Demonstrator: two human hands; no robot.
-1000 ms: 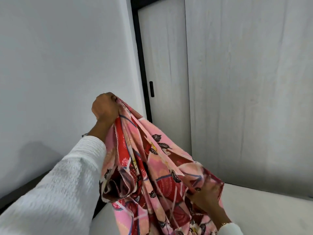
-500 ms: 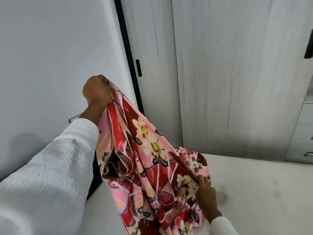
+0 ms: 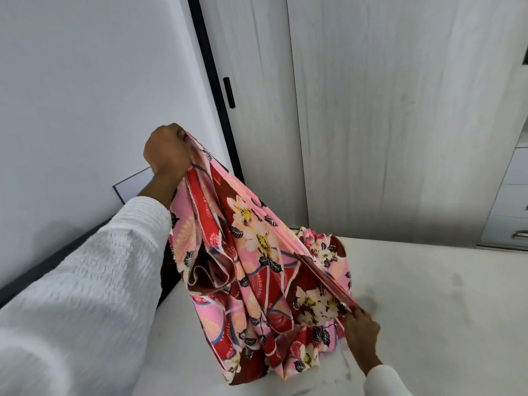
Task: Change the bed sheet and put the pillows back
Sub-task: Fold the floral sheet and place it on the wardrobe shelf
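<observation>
- Two hands on one floral bed sheet [image 3: 257, 252], pink and red with white blossoms, bunched and hanging between them.
- Left hand [image 3: 167, 151] raised high, fingers curled into a fist round the top corner of the sheet; cloth fanning down and to the right from below the knuckles.
- Right hand [image 3: 361, 327] low, fingertips pinching a folded edge of the sheet; edge stretched taut from those fingers up toward the left fist.
- Loose folds sagging under the left fingers, lowest folds resting on the bare white mattress [image 3: 428, 295] just left of the right fingers.
- White textured sleeve [image 3: 94, 281] along the left forearm; a second white cuff at the right wrist.
- Beyond the left fingers: plain white wall [image 3: 85, 81], then a black door frame strip [image 3: 211, 81].
- Above and beyond the right fingers: pale wood-grain wardrobe doors [image 3: 400, 110] with a small black handle [image 3: 229, 92].
- Far right of the right fingers: drawer fronts [image 3: 511, 207] with a metal pull.
</observation>
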